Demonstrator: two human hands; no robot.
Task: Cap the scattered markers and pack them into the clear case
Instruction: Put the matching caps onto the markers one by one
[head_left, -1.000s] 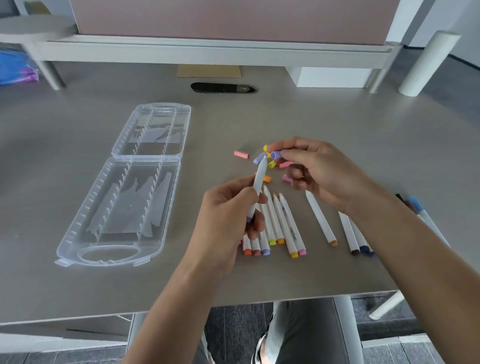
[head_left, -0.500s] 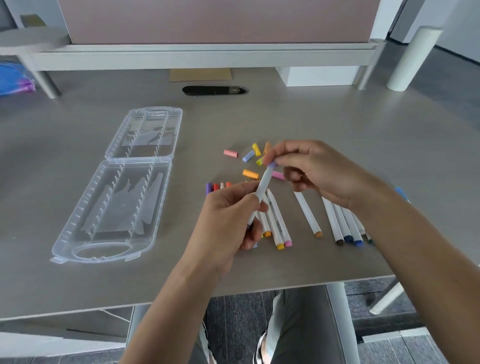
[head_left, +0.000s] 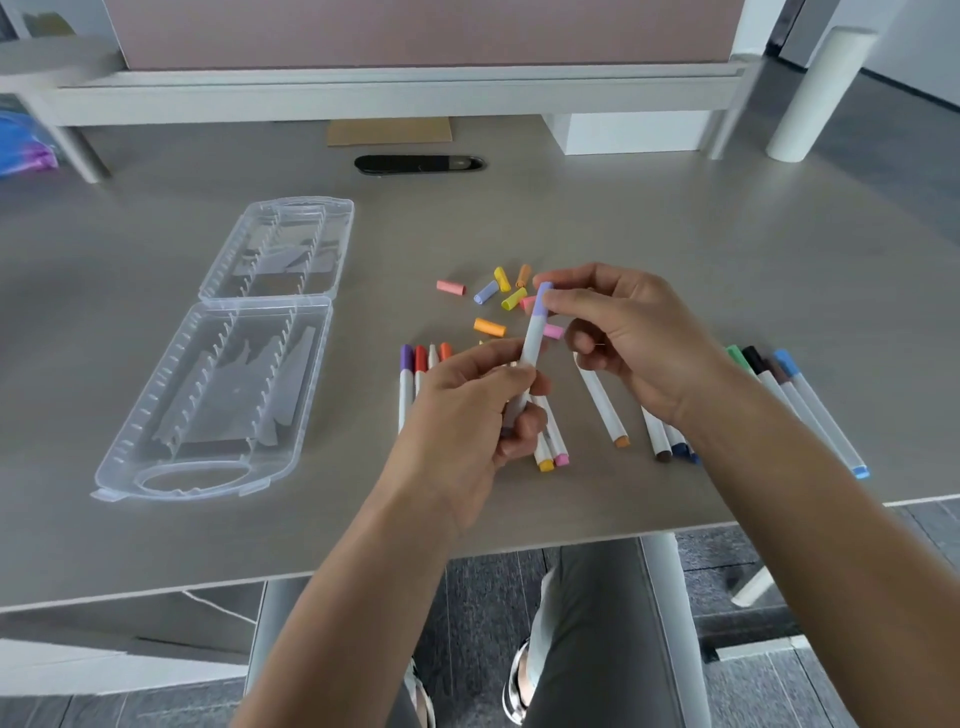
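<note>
My left hand (head_left: 467, 415) grips a white marker (head_left: 531, 348) by its lower barrel and holds it upright above the table. A lavender cap (head_left: 541, 300) sits on the marker's top end, pinched by the fingers of my right hand (head_left: 628, 338). Several loose caps (head_left: 489, 327) in pink, yellow, orange and lavender lie just beyond my hands. More markers (head_left: 602, 405) lie on the table under and to the right of my hands. The clear case (head_left: 223, 395) lies open and holds no markers, left of my left hand.
A grey table (head_left: 675, 234) carries everything; its front edge runs just below my forearms. A dark oval cable slot (head_left: 421, 163) sits at the back centre. A white shelf frame (head_left: 395, 93) and a white post (head_left: 810, 93) stand behind.
My right hand has brought the lavender cap down onto the tip of the marker held in my left hand. The hands have drawn closer together.
</note>
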